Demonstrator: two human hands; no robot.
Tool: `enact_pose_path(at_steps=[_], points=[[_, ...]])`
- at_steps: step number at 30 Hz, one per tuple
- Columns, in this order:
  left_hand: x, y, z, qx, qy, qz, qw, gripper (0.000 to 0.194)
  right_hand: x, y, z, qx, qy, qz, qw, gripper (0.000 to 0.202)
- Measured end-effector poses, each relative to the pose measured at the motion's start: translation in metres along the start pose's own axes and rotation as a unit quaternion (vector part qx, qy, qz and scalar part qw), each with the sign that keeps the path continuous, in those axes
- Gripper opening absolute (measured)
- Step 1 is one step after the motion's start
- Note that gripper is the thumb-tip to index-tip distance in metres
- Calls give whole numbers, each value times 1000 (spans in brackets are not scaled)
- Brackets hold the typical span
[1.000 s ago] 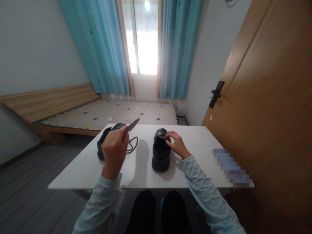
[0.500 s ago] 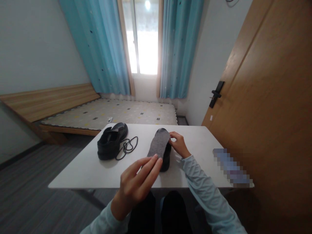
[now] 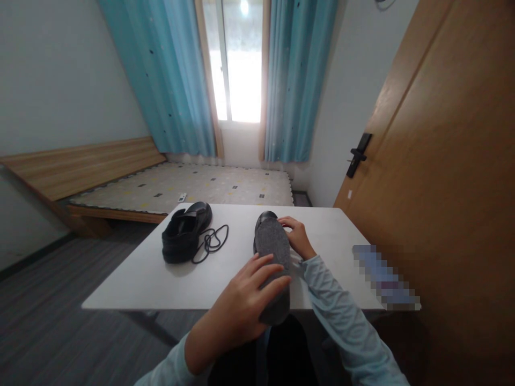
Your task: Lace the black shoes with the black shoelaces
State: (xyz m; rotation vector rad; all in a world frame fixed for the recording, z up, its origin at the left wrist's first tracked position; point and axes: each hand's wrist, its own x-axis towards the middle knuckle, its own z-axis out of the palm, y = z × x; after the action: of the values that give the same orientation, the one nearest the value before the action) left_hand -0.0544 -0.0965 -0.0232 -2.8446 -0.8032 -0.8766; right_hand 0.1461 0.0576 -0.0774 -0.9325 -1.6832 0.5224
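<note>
A grey insole (image 3: pixel 273 238) is in my left hand (image 3: pixel 245 297), whose fingers lie across its upper face with the thumb side hidden. It hovers tilted over a black shoe (image 3: pixel 267 215), covering most of it; only the toe and the left edge show. My right hand (image 3: pixel 300 239) is at the shoe's right side near the toe, fingers curled in against it and partly hidden behind the insole. To the left stands a second black shoe (image 3: pixel 181 238), with a loose black shoelace (image 3: pixel 211 242) beside it.
Everything lies on a white table (image 3: pixel 132 287). A pixelated flat item (image 3: pixel 384 279) rests at its right edge. Behind it is a bed (image 3: pixel 209 182) with a small white object (image 3: pixel 182 197) on it. A wooden door (image 3: pixel 434 177) stands on the right.
The insole has shifted right and towards me, so its near end now hangs past the table's front edge. My left hand has moved right and spread over it. My right hand has barely moved.
</note>
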Motion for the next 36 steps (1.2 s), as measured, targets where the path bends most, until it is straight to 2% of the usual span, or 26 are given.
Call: enact_pose_path(at_steps=[3, 5, 11, 13, 16, 18, 22, 27, 30, 36], points=[[1, -6, 2, -12, -107, -37, 993, 75, 0, -1, -1, 3, -1, -3, 1000, 17], [1, -9, 3, -13, -153, -53, 987, 86, 0, -1, -1, 3, -2, -3, 1000, 17], [9, -19, -7, -62, -225, -51, 971, 109, 0, -1, -2, 0, 1, -4, 1000, 16], [17, -25, -13, -75, -240, -62, 966, 103, 0, -1, -2, -2, 2, -6, 1000, 15], [36, -36, -18, -63, -197, -119, 971, 68, 0, -2, -2, 0, 3, -7, 1000, 15], [49, -44, -16, -57, -160, -128, 977, 55, 0, -3, -2, 3, 2, -6, 1000, 16], [73, -62, 4, 6, -118, -153, 981, 51, 0, -2, -2, 12, 6, -7, 1000, 15], [93, -85, 26, 76, -132, -236, 960, 54, 0, 0, -2, 11, 5, -9, 1000, 14], [98, -92, 28, 91, -116, -247, 958, 43, 0, 1, -2, 15, 4, -7, 1000, 13], [94, -91, 16, 134, -71, -213, 965, 18, 0, -2, -3, 21, 6, 8, 1000, 10]])
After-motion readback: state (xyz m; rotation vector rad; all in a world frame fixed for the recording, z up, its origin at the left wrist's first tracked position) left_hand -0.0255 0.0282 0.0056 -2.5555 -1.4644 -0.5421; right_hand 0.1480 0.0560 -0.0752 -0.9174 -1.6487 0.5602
